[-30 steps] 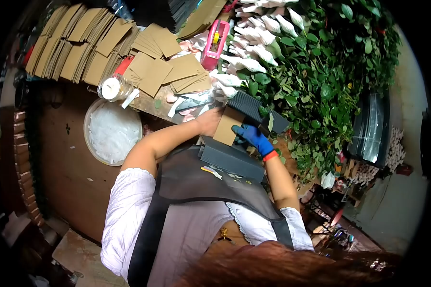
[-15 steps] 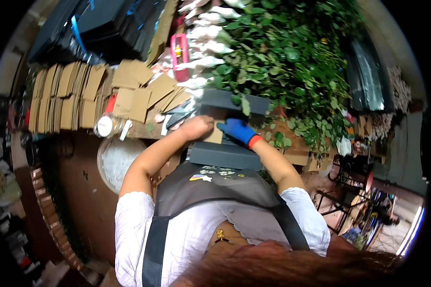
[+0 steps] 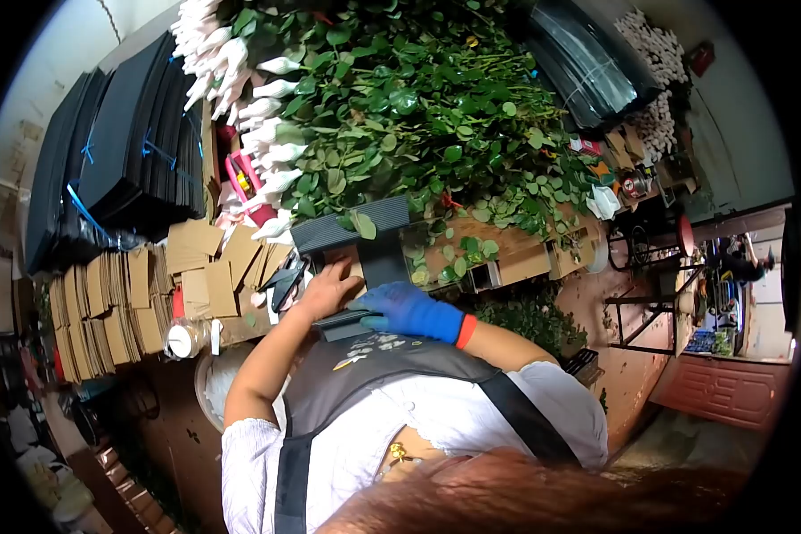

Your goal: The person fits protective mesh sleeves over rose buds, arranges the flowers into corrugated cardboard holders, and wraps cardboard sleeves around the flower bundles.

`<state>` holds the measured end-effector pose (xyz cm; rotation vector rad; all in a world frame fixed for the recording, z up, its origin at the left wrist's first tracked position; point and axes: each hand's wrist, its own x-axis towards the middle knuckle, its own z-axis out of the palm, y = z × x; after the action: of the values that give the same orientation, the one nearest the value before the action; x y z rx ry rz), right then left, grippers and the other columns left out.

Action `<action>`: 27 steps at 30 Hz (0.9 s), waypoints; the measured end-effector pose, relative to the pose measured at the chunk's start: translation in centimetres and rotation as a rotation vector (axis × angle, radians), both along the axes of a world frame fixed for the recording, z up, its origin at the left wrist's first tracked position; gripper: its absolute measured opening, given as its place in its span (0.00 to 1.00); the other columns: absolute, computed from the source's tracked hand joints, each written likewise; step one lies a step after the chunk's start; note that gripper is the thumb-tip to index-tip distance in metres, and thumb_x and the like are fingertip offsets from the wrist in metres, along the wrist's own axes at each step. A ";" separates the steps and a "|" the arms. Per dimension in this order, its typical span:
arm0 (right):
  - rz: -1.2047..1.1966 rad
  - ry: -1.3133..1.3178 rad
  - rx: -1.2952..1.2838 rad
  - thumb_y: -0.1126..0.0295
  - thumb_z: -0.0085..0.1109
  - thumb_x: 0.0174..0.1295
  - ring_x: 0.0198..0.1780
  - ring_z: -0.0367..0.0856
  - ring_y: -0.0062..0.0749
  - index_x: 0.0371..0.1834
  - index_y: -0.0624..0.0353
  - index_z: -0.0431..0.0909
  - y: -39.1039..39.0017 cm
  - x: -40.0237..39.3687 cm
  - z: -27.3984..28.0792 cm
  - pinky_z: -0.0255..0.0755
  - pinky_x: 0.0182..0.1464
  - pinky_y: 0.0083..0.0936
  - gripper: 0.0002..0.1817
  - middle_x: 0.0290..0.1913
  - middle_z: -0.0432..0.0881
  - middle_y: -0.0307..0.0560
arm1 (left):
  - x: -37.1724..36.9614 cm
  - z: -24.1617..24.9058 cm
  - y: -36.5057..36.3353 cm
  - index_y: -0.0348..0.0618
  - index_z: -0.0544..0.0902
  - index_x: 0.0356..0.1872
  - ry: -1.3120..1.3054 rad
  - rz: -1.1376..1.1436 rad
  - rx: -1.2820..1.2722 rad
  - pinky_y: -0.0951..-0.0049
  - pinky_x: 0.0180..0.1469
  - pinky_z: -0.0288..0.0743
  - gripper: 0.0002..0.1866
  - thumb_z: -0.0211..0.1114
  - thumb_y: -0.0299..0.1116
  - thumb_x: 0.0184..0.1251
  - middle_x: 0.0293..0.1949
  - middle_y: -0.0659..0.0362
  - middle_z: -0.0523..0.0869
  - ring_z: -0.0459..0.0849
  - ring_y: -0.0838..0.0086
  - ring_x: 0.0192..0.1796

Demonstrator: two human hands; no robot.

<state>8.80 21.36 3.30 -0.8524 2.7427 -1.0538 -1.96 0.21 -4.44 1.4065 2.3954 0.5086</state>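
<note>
In front of my body lies a black corrugated sheet (image 3: 351, 224) with its far and near edges raised like flaps. My bare left hand (image 3: 332, 287) rests inside it with fingers spread over a brown cardboard piece (image 3: 356, 264), which is mostly covered. My right hand (image 3: 408, 311), in a blue glove with an orange cuff, lies stretched along the near flap (image 3: 343, 331), its fingertips close to my left hand. A green leaf (image 3: 363, 225) hangs over the far flap. Beyond the sheet are leafy green stems (image 3: 418, 125), with white netted flower heads (image 3: 271, 133) at their left end.
Stacked cardboard pieces (image 3: 107, 307) stand at left, near a clear jar (image 3: 185, 340). Bundled black sheets (image 3: 138, 142) rise behind them. A pink tape dispenser (image 3: 238, 178) sits beside the flowers. A wrapped black bundle (image 3: 592, 67) lies at far right; a white tub (image 3: 212, 387) is below.
My view has turned, shifting the bench leftward. My left hand has gone from closed fingers at the cardboard to spread fingers on it; my gloved right hand has come back onto the near flap.
</note>
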 end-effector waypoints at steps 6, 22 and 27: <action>-0.609 0.578 -0.242 0.75 0.56 0.67 0.54 0.85 0.39 0.59 0.51 0.82 11.6 -13.1 8.9 0.80 0.56 0.35 0.18 0.54 0.86 0.46 | 0.1 0.4 -0.1 0.60 0.80 0.61 -0.006 -0.012 -0.019 0.58 0.67 0.73 0.28 0.75 0.41 0.57 0.74 0.47 0.65 0.70 0.48 0.70; -0.748 0.640 0.344 0.67 0.65 0.59 0.55 0.84 0.45 0.53 0.53 0.82 21.3 -16.3 15.2 0.78 0.58 0.39 0.18 0.55 0.85 0.47 | 0.1 0.7 0.0 0.60 0.80 0.62 -0.033 0.010 -0.026 0.59 0.68 0.72 0.29 0.76 0.39 0.55 0.73 0.45 0.66 0.72 0.48 0.69; -0.710 0.907 0.141 0.74 0.62 0.58 0.56 0.84 0.45 0.55 0.54 0.83 17.8 -12.6 17.3 0.77 0.60 0.36 0.19 0.57 0.85 0.46 | 0.3 1.1 0.0 0.60 0.82 0.60 -0.044 0.033 -0.010 0.58 0.67 0.72 0.26 0.74 0.38 0.57 0.70 0.45 0.69 0.73 0.49 0.66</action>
<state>-3.80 39.18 20.62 -0.3497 4.0134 -0.5566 -1.65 0.20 -3.33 1.3394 2.3870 0.5301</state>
